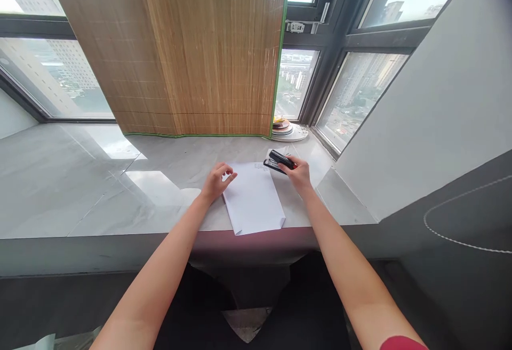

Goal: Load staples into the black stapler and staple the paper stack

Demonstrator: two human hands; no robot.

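A black stapler [279, 161] is in my right hand [298, 173], its jaws apart and pointing left over the top right corner of the white paper [254, 200]. The sheets lie on the sill with their near edge jutting past the front, and the near corners look bent. Faint print shows near the top right of the page. At the paper's upper left edge rests my left hand [217, 181], fingers loosely curled and thumb apart, with nothing visible between them. Whether it touches the sheets I cannot tell.
The pale marble windowsill [96, 190] runs under the windows. A bamboo blind [200, 51] hangs down to its back. Stacked plates [285, 129] stand in the right corner by the dark window frame [326, 46]. A white beaded cord [430, 227] hangs at the right.
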